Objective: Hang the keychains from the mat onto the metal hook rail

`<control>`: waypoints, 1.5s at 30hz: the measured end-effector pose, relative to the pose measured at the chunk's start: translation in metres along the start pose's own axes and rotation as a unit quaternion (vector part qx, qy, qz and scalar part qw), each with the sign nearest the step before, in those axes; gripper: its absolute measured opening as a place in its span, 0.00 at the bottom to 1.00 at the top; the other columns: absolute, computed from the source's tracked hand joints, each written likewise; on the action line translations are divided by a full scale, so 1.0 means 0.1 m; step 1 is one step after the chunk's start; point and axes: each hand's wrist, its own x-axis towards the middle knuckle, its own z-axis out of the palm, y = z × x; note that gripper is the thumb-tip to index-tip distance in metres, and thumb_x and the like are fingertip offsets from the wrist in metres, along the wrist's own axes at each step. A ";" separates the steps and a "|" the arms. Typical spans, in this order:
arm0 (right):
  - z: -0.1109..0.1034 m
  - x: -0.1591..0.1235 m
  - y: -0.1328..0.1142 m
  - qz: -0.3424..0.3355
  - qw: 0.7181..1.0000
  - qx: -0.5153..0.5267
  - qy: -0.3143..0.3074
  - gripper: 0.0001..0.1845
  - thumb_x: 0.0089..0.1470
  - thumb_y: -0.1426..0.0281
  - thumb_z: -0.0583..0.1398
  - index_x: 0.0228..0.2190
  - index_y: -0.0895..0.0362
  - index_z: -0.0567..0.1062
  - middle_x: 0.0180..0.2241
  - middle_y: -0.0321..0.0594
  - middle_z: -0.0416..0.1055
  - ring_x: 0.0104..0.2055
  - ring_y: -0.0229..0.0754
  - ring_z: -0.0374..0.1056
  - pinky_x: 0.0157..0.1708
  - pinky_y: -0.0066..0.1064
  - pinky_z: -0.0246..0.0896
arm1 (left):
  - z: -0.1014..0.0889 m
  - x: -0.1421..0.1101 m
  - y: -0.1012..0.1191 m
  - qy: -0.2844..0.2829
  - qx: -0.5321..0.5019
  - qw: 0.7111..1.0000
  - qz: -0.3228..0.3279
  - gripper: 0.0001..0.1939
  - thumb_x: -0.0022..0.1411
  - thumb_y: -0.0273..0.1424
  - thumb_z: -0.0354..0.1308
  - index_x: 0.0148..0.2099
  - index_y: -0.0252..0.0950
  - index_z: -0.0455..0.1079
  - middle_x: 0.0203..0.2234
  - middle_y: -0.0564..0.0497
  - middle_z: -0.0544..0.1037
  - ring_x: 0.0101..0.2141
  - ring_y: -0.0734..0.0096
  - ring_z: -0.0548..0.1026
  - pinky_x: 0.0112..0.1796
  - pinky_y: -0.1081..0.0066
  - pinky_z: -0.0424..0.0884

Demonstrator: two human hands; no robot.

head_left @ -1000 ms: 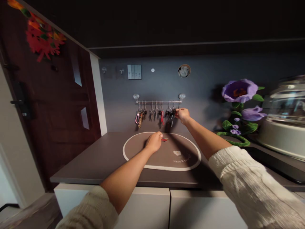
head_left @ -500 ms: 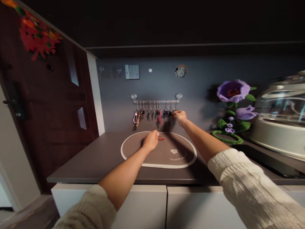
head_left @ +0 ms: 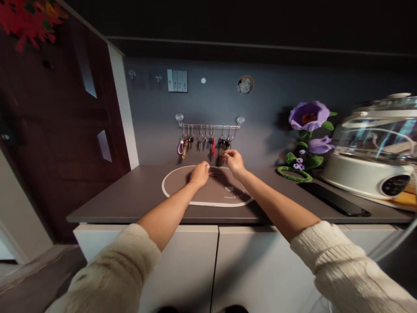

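Low over the brown mat (head_left: 182,191), my left hand (head_left: 199,174) is closed on a small slim red-and-metal item (head_left: 214,174), which sticks out to the right of the fingers; its kind is too small to tell. My right hand (head_left: 234,162) is raised to the right of it, thumb and fingers pinched together just below the right-hand keys (head_left: 224,142). Whatever the pinch holds is too small and dark to make out. Several key bunches hang from a clear hook rail (head_left: 208,126) on the wall, among them a pink loop (head_left: 180,147) and a red piece (head_left: 213,148).
The mat lies on a dark countertop (head_left: 107,191) above white cabinet doors. To the right stand a purple crocheted flower (head_left: 309,116), a black phone-like slab (head_left: 334,199) and a white appliance with a clear dome (head_left: 365,171). A dark shelf hangs overhead; a dark red door (head_left: 81,143) is at left.
My right hand has come down and left from the rail's right end, drawing closer to my left hand. The left hand keeps the red item over the mat. The view has tilted down and shifted right.
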 end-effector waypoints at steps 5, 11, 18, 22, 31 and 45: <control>0.01 -0.33 0.12 0.012 0.999 -0.038 -0.015 0.08 0.46 0.71 0.53 0.32 0.58 0.68 0.29 0.36 0.69 0.29 0.33 0.64 0.34 0.27 0.59 | -0.02 0.00 -0.01 0.002 -0.005 1.000 -0.007 0.11 0.62 0.29 0.41 0.37 0.36 0.65 0.35 0.47 0.74 0.39 0.69 0.70 0.40 0.71 0.62; -0.02 -0.48 0.11 0.003 0.983 -0.171 -0.068 0.06 0.46 0.73 0.54 0.28 0.57 0.70 0.28 0.37 0.70 0.30 0.35 0.64 0.37 0.28 0.57 | -0.03 0.01 -0.04 0.011 -0.001 1.000 -0.022 0.11 0.62 0.28 0.41 0.38 0.36 0.65 0.37 0.47 0.74 0.40 0.69 0.69 0.41 0.71 0.62; -0.02 -0.49 0.10 -0.019 0.965 -0.239 -0.110 0.06 0.46 0.73 0.55 0.27 0.58 0.71 0.28 0.39 0.71 0.31 0.36 0.64 0.36 0.26 0.56 | -0.03 0.04 -0.09 0.007 -0.008 0.998 -0.066 0.10 0.61 0.29 0.43 0.40 0.37 0.66 0.39 0.47 0.74 0.40 0.70 0.70 0.41 0.71 0.62; -0.02 -0.50 0.09 -0.010 0.965 -0.234 -0.114 0.06 0.45 0.74 0.55 0.26 0.58 0.72 0.27 0.38 0.71 0.29 0.35 0.63 0.35 0.26 0.55 | -0.01 0.06 -0.12 -0.029 -0.010 0.994 -0.109 0.10 0.60 0.31 0.47 0.42 0.37 0.66 0.41 0.46 0.74 0.40 0.70 0.70 0.39 0.71 0.63; -0.01 -0.52 0.07 0.003 0.970 -0.214 -0.111 0.04 0.44 0.73 0.55 0.24 0.58 0.71 0.24 0.36 0.70 0.25 0.34 0.60 0.28 0.24 0.53 | 0.01 0.09 -0.11 -0.082 0.030 0.989 -0.119 0.14 0.56 0.35 0.53 0.44 0.39 0.69 0.43 0.46 0.73 0.41 0.67 0.71 0.40 0.70 0.63; 0.00 -0.51 0.10 -0.010 0.969 -0.215 -0.117 0.05 0.45 0.74 0.54 0.23 0.58 0.71 0.22 0.36 0.68 0.26 0.34 0.61 0.31 0.25 0.53 | 0.07 0.11 -0.16 -0.060 0.057 0.995 -0.053 0.11 0.59 0.32 0.47 0.37 0.38 0.70 0.38 0.48 0.72 0.36 0.70 0.69 0.36 0.72 0.61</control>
